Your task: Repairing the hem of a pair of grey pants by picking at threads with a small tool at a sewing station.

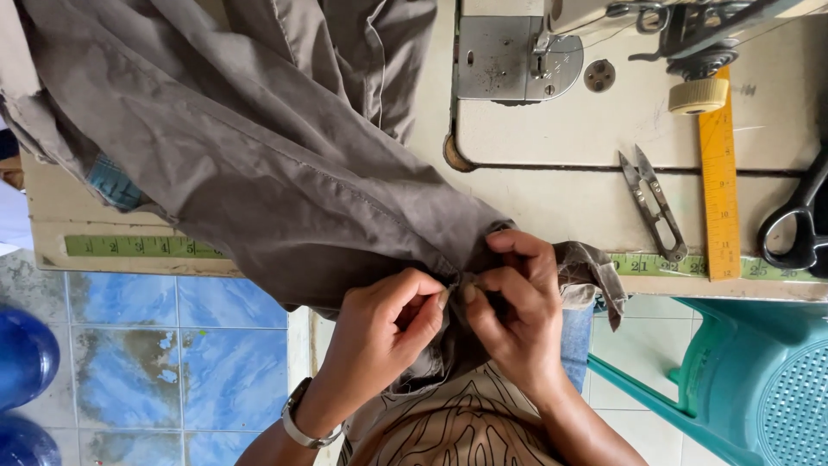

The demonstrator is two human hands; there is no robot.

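**Garment edge pinched between both hands at the table's near edge**

The grey-brown garment (259, 147) lies draped across the sewing table (604, 198), its bulk spread up and to the left, away from the person. Its long axis runs diagonally from the upper left down to the pinch point at the near table edge.

The left hand (388, 324) and the right hand (517, 315) meet at that lower end of the fabric, thumbs and forefingers closed together on a small fold of cloth. The fingertips of the two hands are almost touching, with the fold between them. Both hands sit at the same end of the garment; neither is nearer to the bulk by any clear margin. A short flap of fabric hangs off to the right of the right hand.

The left wrist carries a wristwatch (297, 423).

Surrounding items, all to the right of the grip and well apart from it:
- thread snips (653, 203)
- yellow ruler (718, 190)
- black scissors (798, 224), partly cut off
- sewing machine (552, 47), at the far side of the table.

A green measuring tape (138, 247) runs along the table's near edge. A teal plastic chair (750, 380) stands at the lower right.
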